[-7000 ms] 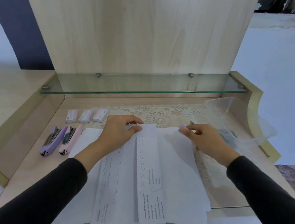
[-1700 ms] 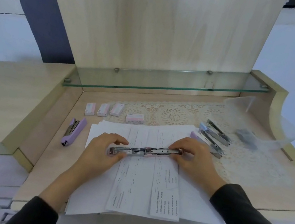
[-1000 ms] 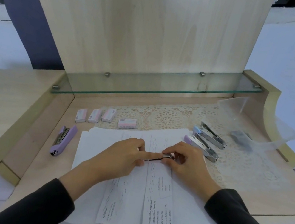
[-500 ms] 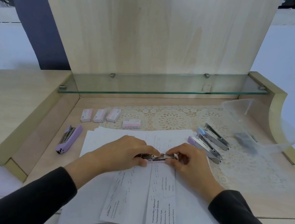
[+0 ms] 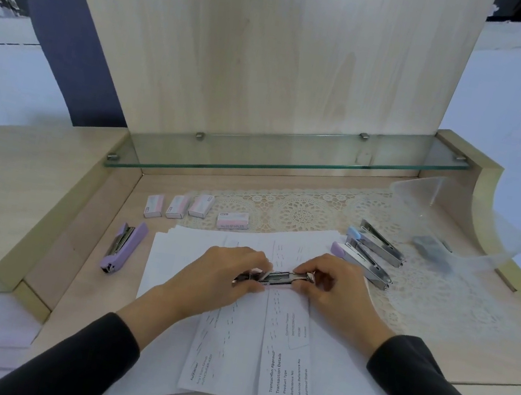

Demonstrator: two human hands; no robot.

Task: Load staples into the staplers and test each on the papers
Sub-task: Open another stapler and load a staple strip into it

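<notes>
Long plain black sleeves (image 5: 71,352) to the wrists; left grip (image 5: 224,278) and right grip (image 5: 339,295) bare.

stapler (image 5: 276,276): left hand (image 5: 224,278) and right hand (image 5: 336,291) are partly covering it | grey object (image 5: 431,250) in the clear container (image 5: 476,228) at the desk's (image 5: 466,362) right edge is blurring beyond telling | print on the staple boxes (image 5: 233,221) near the back edge is reading too small

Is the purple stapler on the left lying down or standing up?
Lying down. The purple stapler rests flat along the desk, just beside the spread papers.
</notes>
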